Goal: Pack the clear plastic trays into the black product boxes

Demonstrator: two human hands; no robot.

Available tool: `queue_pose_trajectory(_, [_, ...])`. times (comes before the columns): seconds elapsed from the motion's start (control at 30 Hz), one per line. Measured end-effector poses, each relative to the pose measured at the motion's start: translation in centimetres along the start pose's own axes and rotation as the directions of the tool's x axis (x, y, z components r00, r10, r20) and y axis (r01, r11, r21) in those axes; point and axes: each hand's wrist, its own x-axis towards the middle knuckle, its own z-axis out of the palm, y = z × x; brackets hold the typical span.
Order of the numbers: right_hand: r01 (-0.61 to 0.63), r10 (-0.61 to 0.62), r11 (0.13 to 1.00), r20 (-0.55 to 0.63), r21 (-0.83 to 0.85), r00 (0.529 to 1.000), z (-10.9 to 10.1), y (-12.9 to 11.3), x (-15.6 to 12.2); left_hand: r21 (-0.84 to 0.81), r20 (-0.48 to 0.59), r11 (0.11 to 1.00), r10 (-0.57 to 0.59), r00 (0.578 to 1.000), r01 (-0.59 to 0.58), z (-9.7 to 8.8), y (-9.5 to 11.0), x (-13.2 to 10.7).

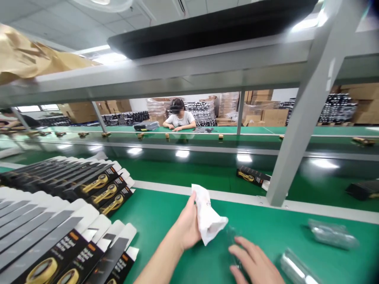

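Observation:
My left hand (pixel 186 227) is closed around a folded white paper sheet (pixel 207 217), held up over the green table (pixel 166 221). My right hand (pixel 253 262) rests low on the table with its fingers stretched flat on a clear plastic piece (pixel 233 240) that is hard to make out. To the left lie fanned rows of flat black-and-white cartons printed with a gold ring (pixel 74 244), and a second row (pixel 97 185) sits behind them.
Clear plastic bags (pixel 331 232) lie at the right, another (pixel 296 268) near the front edge. A grey frame post (pixel 299 130) rises ahead. One carton (pixel 251 176) rides the green conveyor (pixel 207 169). A person (pixel 179 118) sits across at a far table, stacked boxes behind.

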Motion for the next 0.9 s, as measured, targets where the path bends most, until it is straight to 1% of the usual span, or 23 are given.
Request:
queue_pose_trajectory(0.07, [-0.114, 0.116, 0.991, -0.029, 0.069, 0.993, -1.4, 0.8, 0.0, -0.05, 0.062, 0.996, -0.072, 0.995, 0.075, 0.3, -1.6, -1.9])
queue_pose_trajectory(0.1, [-0.172, 0.177, 0.981, -0.05, 0.096, 0.983, -2.0, 0.9, 0.1, -0.067, 0.073, 0.994, -0.078, 0.994, 0.082, 0.5, -2.4, -2.6])
queue_pose_trajectory(0.17, [-0.222, 0.237, 0.965, -0.099, 0.14, 0.966, -2.9, 0.5, 0.5, -0.096, 0.083, 0.994, -0.035, 0.996, 0.043, 1.1, -3.7, -3.3])
queue_pose_trajectory(0.23, [-0.195, 0.216, 0.968, -0.133, 0.157, 0.967, -3.1, -0.2, 1.0, -0.105, 0.092, 0.993, 0.055, 0.994, -0.045, 2.1, -4.8, -3.7])
queue_pose_trajectory(0.3, [-0.103, 0.128, 0.981, -0.152, 0.162, 0.98, -3.0, -1.0, 1.4, -0.061, 0.087, 0.989, 0.142, 0.986, -0.137, 3.0, -5.7, -4.0])
queue_pose_trajectory(0.37, [-0.022, 0.05, 0.986, -0.171, 0.163, 0.984, -2.8, -1.5, 1.8, 0.013, 0.09, 0.981, 0.191, 0.977, -0.193, 3.5, -6.5, -4.1])
queue_pose_trajectory(0.43, [-0.004, 0.033, 0.985, -0.163, 0.171, 0.986, -2.8, -1.7, 1.9, 0.049, 0.118, 0.977, 0.201, 0.972, -0.208, 3.6, -7.1, -4.1])
queue_pose_trajectory(0.57, [-0.065, 0.095, 0.971, -0.123, 0.229, 0.988, -3.0, -1.4, 1.5, 0.029, 0.204, 0.979, 0.194, 0.96, -0.204, 3.1, -7.5, -3.6])
queue_pose_trajectory(0.63, [-0.171, 0.208, 0.946, -0.11, 0.277, 0.972, -3.2, -1.0, 1.1, 0.022, 0.233, 0.971, 0.227, 0.946, -0.238, 2.9, -7.4, -3.4])
queue_pose_trajectory(0.7, [-0.322, 0.366, 0.874, -0.057, 0.364, 0.929, -3.4, -0.6, 0.7, 0.07, 0.224, 0.948, 0.289, 0.931, -0.311, 2.7, -7.2, -3.5])
queue_pose_trajectory(0.77, [-0.42, 0.465, 0.774, 0.025, 0.473, 0.885, -3.7, -0.5, 0.6, 0.225, 0.189, 0.896, 0.345, 0.919, -0.383, 2.3, -6.9, -3.7])
queue_pose_trajectory(0.83, [-0.496, 0.534, 0.666, 0.108, 0.558, 0.839, -3.9, -0.5, 0.8, 0.439, 0.148, 0.792, 0.401, 0.904, -0.423, 1.9, -6.7, -3.8])
queue_pose_trajectory(0.87, [-0.548, 0.579, 0.598, 0.158, 0.585, 0.8, -4.0, -0.6, 0.9, 0.533, 0.137, 0.731, 0.423, 0.896, -0.427, 1.7, -6.8, -3.9])
queue_pose_trajectory(0.9, [-0.608, 0.628, 0.512, 0.218, 0.606, 0.747, -4.0, -0.7, 1.2, 0.609, 0.134, 0.671, 0.437, 0.889, -0.422, 1.5, -7.0, -3.9])
